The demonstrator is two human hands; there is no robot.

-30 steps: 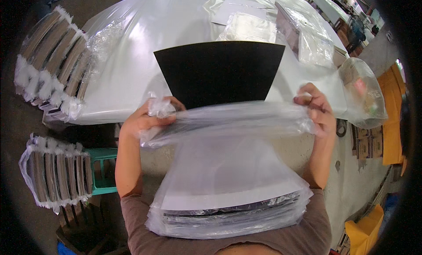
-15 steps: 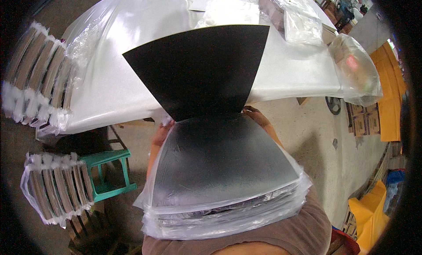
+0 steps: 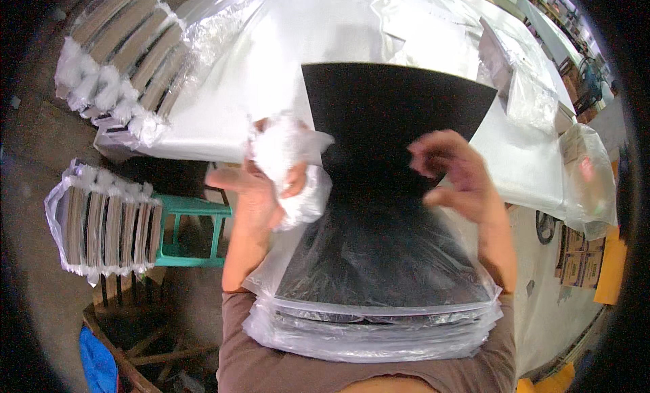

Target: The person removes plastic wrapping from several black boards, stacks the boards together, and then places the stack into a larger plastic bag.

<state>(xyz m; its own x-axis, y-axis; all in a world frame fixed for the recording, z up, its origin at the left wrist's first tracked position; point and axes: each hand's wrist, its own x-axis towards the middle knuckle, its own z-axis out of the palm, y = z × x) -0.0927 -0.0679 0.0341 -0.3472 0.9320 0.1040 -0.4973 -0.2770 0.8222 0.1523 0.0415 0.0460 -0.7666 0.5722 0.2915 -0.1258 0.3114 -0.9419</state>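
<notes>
The black sheet [image 3: 393,115] is matte, flaring upward. At its left edge, the left hand [image 3: 256,193] grips crumpled plastic [image 3: 288,146]; over its right, the right hand [image 3: 464,176] curves, fingers parted (blurred).

Along the left end of the table [image 3: 217,118] lies a row of bundles [image 3: 125,47]; a filled bag [image 3: 588,183] hangs at its right near corner. Before the table's left part are a second bundle row [image 3: 112,220] and, closer to its middle, a stool [image 3: 196,206]. Cartons [image 3: 581,261] sit beyond its right near corner, toward the person. Before the table's near edge lies a stack of bagged sheets [image 3: 372,335]; a sheet [image 3: 399,112] extends from the stack toward the table, between the left hand [image 3: 261,200], with crumpled film [image 3: 284,149] in it, and the right hand [image 3: 464,176].
</notes>
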